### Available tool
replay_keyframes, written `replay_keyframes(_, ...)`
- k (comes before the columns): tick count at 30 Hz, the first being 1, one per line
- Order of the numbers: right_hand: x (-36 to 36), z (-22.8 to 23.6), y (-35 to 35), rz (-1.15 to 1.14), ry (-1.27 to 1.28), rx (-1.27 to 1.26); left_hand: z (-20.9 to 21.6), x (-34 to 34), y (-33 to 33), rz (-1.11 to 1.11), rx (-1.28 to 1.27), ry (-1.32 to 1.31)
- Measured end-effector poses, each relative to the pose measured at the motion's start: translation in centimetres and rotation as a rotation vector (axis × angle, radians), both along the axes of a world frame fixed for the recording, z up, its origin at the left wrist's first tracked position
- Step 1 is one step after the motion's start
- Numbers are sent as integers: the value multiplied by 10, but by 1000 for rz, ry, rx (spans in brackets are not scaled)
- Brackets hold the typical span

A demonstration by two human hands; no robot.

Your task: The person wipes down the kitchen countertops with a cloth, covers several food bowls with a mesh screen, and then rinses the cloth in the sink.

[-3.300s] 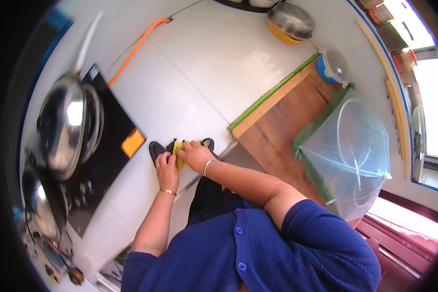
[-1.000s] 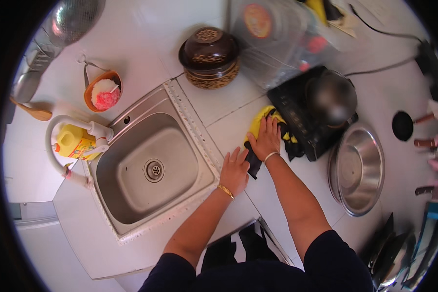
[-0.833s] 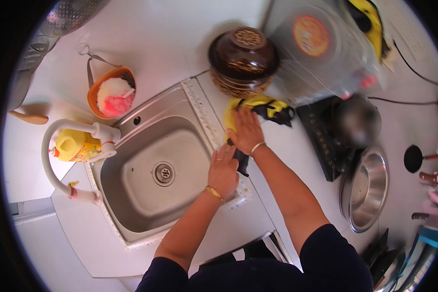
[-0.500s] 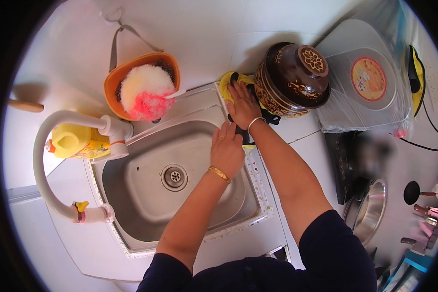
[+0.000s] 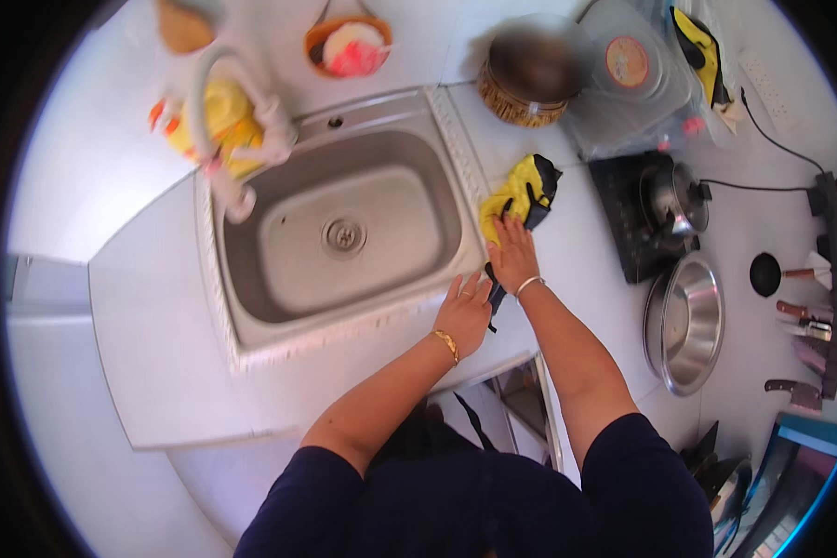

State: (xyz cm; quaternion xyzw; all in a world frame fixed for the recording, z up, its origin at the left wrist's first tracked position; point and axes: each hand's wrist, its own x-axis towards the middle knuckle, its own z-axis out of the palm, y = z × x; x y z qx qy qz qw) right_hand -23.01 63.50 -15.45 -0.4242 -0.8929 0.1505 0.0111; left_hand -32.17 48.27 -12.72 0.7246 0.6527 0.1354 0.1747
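Observation:
A yellow-and-black cloth [image 5: 521,193] lies bunched on the white counter along the right side of the sink [image 5: 372,251]. My right hand [image 5: 514,256], with a bangle at the wrist, presses down on its near end, fingers stretched out flat. Beside it, at the sink's near right corner, my left hand [image 5: 467,312] rests with fingers extended and lying flat. It wears a ring and a gold bracelet. A black strip of the cloth shows between the two hands; whether the left fingertips touch it I cannot tell.
Behind the sink stand a white faucet [image 5: 274,130] and a yellow jug [image 5: 221,121]. A dark patterned pot [image 5: 521,93] is at the back right. Farther right are a black cooktop [image 5: 623,200] with a kettle [image 5: 676,200], a steel basin [image 5: 693,325] and several knives [image 5: 809,325].
Both hands have come nearer along the sink's right edge, with the cloth dragged away from the pot. My view has shifted too, showing more of the near counter and an opening below it.

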Motion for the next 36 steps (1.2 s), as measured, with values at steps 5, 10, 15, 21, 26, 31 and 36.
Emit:
replay_keyframes(5,29,-12,-115,-179,-65,112,-1,25,-118,57,-42,-21)
replay_keyframes(10,-33,-18,-214,7,44,202,0,-20,-225,234,-26,29)
replay_keyframes(15,-140,-9,-345,419,118,66,24,-91,-353,431,-151,-3)
replay_keyframes(21,-279,6,-458,654,-5,38,28,-230,-431,768,169,-285)
replay_keyframes(26,-367,-8,-459,511,20,-54,2,-329,-404,635,176,-283)
replay_keyframes(31,-438,-28,-423,389,-42,124,-3,-395,-354,605,153,-134)
replay_keyframes(36,-508,-30,-374,353,14,300,-12,-466,-299,577,181,-39)
